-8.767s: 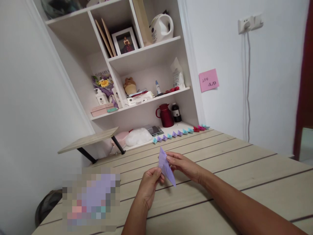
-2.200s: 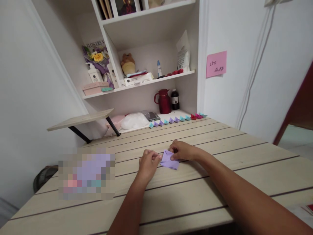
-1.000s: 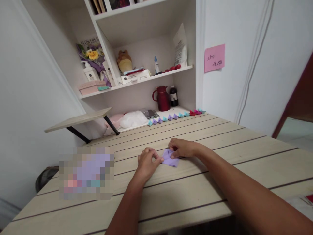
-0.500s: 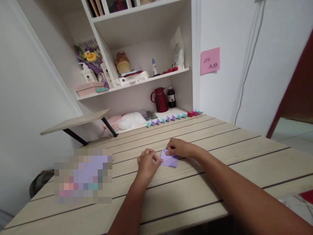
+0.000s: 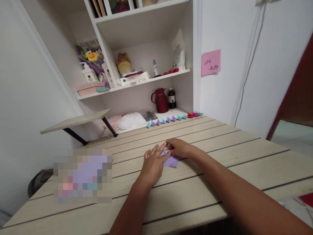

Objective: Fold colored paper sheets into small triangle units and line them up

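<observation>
A folded sheet of purple paper (image 5: 171, 162) lies on the slatted wooden table, partly covered by both hands. My left hand (image 5: 154, 164) is at its left side with the fingers stretched out and apart, the thumb reaching over the paper. From the upper right, my right hand (image 5: 180, 147) has its fingers bent and closed on the paper's far part. The fingertips of the two hands almost meet there. What lies beneath them is hidden.
A row of small folded paper pieces (image 5: 168, 119) in blue, purple and red runs along the table's back edge. Behind it stand a red jug (image 5: 161, 100) and a dark bottle (image 5: 171, 99). A raised wooden stand (image 5: 75, 121) is at left, a blurred-out patch before it.
My left hand has moved right and away from me over the paper, and its fingers have stretched out. My right hand has stayed near the same spot at the paper.
</observation>
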Demonstrator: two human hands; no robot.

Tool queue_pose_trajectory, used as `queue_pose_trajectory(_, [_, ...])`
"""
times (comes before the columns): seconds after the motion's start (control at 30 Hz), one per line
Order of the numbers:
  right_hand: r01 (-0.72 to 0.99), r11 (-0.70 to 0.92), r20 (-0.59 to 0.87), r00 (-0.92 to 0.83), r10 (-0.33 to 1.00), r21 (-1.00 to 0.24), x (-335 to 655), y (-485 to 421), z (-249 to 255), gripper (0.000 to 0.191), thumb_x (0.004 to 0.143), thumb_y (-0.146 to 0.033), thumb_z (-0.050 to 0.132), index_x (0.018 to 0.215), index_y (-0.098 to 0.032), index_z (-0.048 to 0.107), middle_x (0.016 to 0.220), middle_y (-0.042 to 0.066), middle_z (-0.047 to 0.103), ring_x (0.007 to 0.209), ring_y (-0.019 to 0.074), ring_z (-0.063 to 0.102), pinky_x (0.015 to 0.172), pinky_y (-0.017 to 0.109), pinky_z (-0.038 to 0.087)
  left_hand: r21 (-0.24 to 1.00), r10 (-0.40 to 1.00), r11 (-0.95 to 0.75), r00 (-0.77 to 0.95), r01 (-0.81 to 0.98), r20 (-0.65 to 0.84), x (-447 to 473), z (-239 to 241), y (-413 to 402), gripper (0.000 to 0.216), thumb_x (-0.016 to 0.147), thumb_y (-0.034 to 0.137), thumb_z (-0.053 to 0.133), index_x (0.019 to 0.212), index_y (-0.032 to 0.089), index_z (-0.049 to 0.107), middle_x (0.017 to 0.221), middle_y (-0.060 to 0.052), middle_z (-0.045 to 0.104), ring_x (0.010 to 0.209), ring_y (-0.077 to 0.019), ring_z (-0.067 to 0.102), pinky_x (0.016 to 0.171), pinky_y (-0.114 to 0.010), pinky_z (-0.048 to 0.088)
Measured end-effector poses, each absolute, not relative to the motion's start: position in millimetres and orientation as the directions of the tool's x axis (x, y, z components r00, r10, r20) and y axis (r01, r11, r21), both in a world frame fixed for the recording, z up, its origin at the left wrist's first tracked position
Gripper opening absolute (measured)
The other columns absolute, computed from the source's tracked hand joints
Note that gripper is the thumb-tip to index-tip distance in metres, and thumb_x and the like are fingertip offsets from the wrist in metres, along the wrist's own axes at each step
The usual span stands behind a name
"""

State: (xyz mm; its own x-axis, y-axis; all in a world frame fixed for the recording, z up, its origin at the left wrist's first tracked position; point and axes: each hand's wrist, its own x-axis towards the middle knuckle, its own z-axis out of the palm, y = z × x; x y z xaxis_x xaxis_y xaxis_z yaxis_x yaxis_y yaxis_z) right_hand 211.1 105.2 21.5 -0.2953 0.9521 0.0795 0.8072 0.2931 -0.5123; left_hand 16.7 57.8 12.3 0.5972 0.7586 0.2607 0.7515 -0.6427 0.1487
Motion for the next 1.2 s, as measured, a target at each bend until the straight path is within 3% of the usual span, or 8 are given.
queue_pose_trajectory(0.13, [0.86,0.165,0.04,-0.167,0.985,-0.482,215.8,104.8,24.3,0.037,0.069,-0.033,0.072,0.104,-0.023,0.063,0.1,0.006,0.067,0.091,0.0229,0.062,0.072,0.028,0.044,0.173,0.786,-0.618,0.603,0.767,0.134,15.6,11.0,57.4,0.06,0.089,0.009,0.031,0.14,0.038,0.036,0.147,0.004,0.041,0.14,-0.022,0.027,0.111,-0.058,0.015])
queue_pose_trajectory(0.37, [0.901,0.031,-0.015,-0.042,0.999,-0.432,219.5,97.5,33.8,0.022,0.078,-0.04,0.061,0.094,-0.026,0.067,0.097,0.004,0.07,0.089,0.0221,0.064,0.071,0.029,0.044,0.202,0.8,-0.594,0.597,0.778,0.057,14.4,16.7,55.0,0.056,0.09,0.013,0.027,0.14,0.038,0.037,0.149,0.006,0.038,0.141,-0.0216,0.026,0.112,-0.06,0.01])
queue_pose_trajectory(0.43, [0.913,0.015,-0.025,-0.028,0.999,-0.408,218.8,94.8,37.4,0.029,0.081,-0.049,0.056,0.088,-0.023,0.067,0.097,0.008,0.07,0.091,0.0256,0.064,0.072,0.033,0.044,0.22,0.815,-0.573,0.578,0.789,0.048,15.1,18.6,52.6,0.056,0.091,0.013,0.028,0.14,0.038,0.037,0.149,0.005,0.038,0.141,-0.0218,0.026,0.112,-0.06,0.011])
queue_pose_trajectory(0.6, [0.923,0.056,-0.028,-0.072,0.997,-0.381,213.3,88.4,39.6,0.037,0.068,-0.054,0.068,0.082,-0.021,0.066,0.096,0.012,0.07,0.09,0.031,0.063,0.068,0.035,0.043,0.257,0.858,-0.513,0.495,0.819,0.136,17.4,17.6,46.8,0.048,0.091,0.016,0.033,0.135,0.031,0.048,0.146,-0.002,0.043,0.137,-0.0247,0.034,0.11,-0.056,0.018])
queue_pose_trajectory(0.73, [0.893,0.13,0.001,-0.143,0.99,-0.431,206.0,89.5,33.3,0.033,0.07,-0.053,0.067,0.077,-0.021,0.065,0.085,0.009,0.07,0.08,0.0255,0.063,0.061,0.031,0.04,0.291,0.859,-0.511,0.468,0.809,0.209,18.6,15.5,47.5,0.042,0.091,0.018,0.038,0.125,0.031,0.058,0.139,-0.002,0.052,0.131,-0.0235,0.042,0.105,-0.046,0.03])
queue_pose_trajectory(0.93, [0.799,0.198,0.055,-0.203,0.978,-0.568,202.0,96.5,23.9,0.014,0.066,-0.03,0.07,0.066,-0.02,0.061,0.07,0.003,0.066,0.07,0.0194,0.06,0.058,0.026,0.037,0.313,0.865,-0.495,0.427,0.811,0.262,17.3,17.3,52.6,0.027,0.09,0.024,0.049,0.108,0.031,0.068,0.126,-0.002,0.063,0.118,-0.0238,0.052,0.094,-0.041,0.037])
queue_pose_trajectory(1.2, [0.515,0.327,0.147,-0.36,0.921,-0.792,195.9,91.3,23.9,0.009,0.068,-0.022,0.062,0.073,-0.018,0.055,0.067,-0.003,0.058,0.062,0.0118,0.052,0.053,0.02,0.038,0.387,0.858,-0.494,0.363,0.779,0.365,15.6,17.6,57.2,0.004,0.078,0.02,0.065,0.08,0.022,0.064,0.095,-0.001,0.068,0.093,-0.0185,0.061,0.082,-0.031,0.039])
